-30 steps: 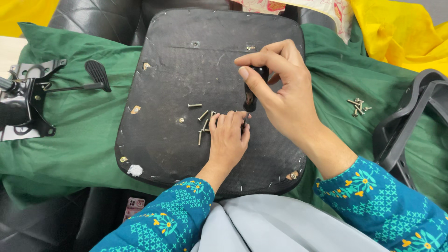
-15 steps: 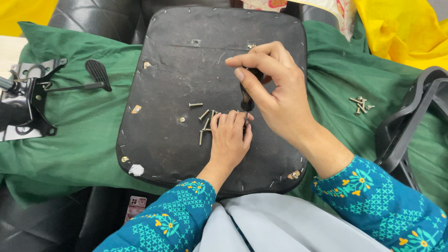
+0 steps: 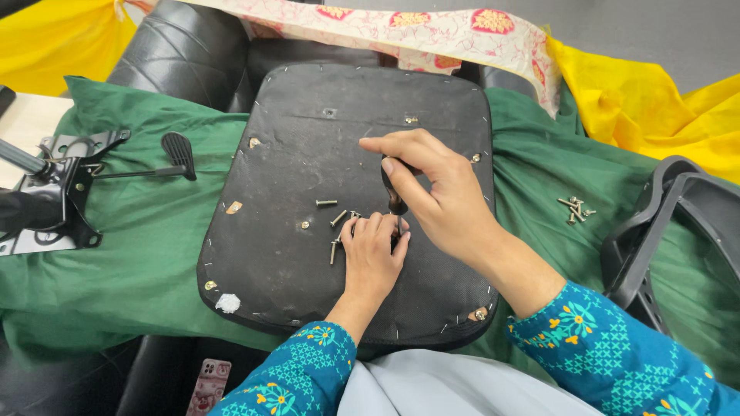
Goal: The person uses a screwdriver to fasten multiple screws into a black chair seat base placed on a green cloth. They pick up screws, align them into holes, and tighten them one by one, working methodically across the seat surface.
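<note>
Both hands unmoved: right hand (image 3: pixel 443 204) fingers clamped on screwdriver (image 3: pixel 394 192), left hand (image 3: pixel 374 254) fingers together steadying tip.

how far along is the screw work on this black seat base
Early, by the look of it. Done: nothing clearly fastened yet; the metal mechanism plate lies apart on the green cloth. In hand: the right hand holds a dark-handled screwdriver upright on the seat base, and the left hand steadies its tip. Left: loose screws on the base, a second pile of screws on the cloth.
</note>
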